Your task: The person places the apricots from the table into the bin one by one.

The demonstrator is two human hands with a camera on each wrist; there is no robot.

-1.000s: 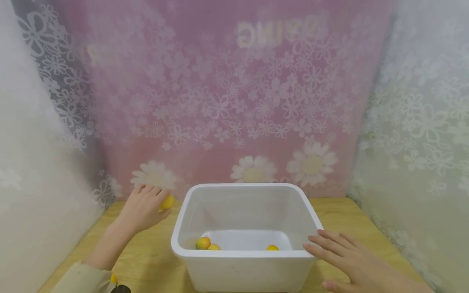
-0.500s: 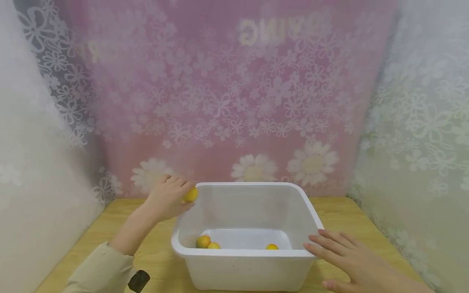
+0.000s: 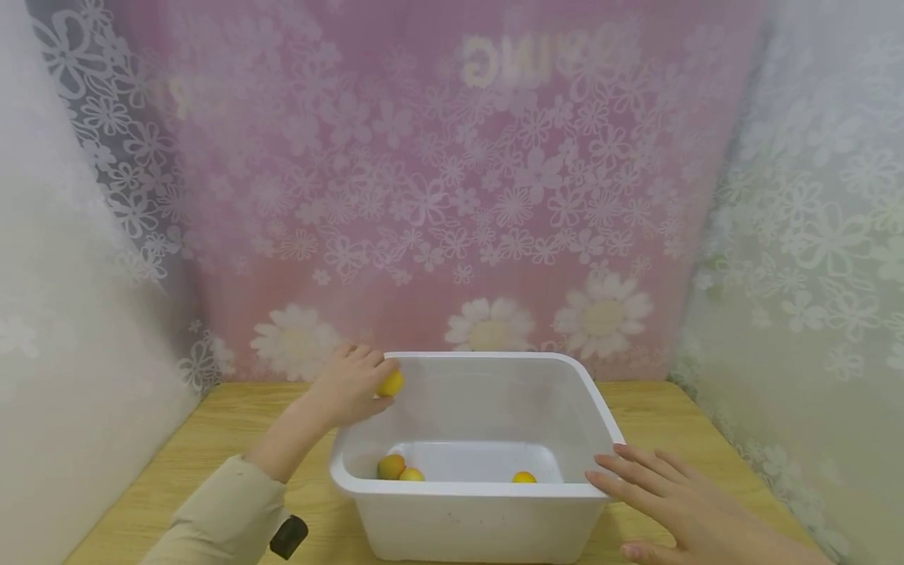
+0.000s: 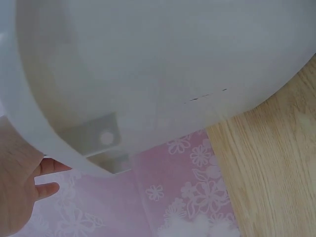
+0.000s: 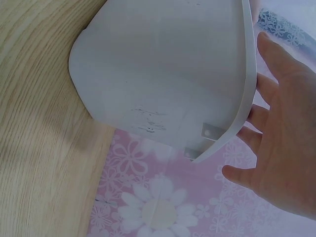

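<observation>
A white plastic basin (image 3: 480,526) stands upright on the wooden table. Over its left rim, my left hand (image 3: 351,386) pinches a small yellow fruit (image 3: 391,383) between thumb and fingers. In the left wrist view the basin wall hides that fruit and much of the left hand (image 4: 17,182). My right hand (image 3: 678,502) rests its fingertips at the basin's right front corner, fingers spread and fairly straight. Inside the basin lie an orange-green fruit (image 3: 391,467) and a yellow one (image 3: 413,475) at the left, with another yellow-orange fruit (image 3: 524,477) toward the right.
The table (image 3: 212,471) extends to both sides of the basin. A pink flowered curtain (image 3: 452,196) hangs behind, and pale sheets close off the left and right. A dark object (image 3: 289,537) sits at the left sleeve cuff (image 3: 233,502).
My left hand has moved right with the yellow fruit, from beside the basin to above its left rim. The right hand and the fruits inside have stayed in place.
</observation>
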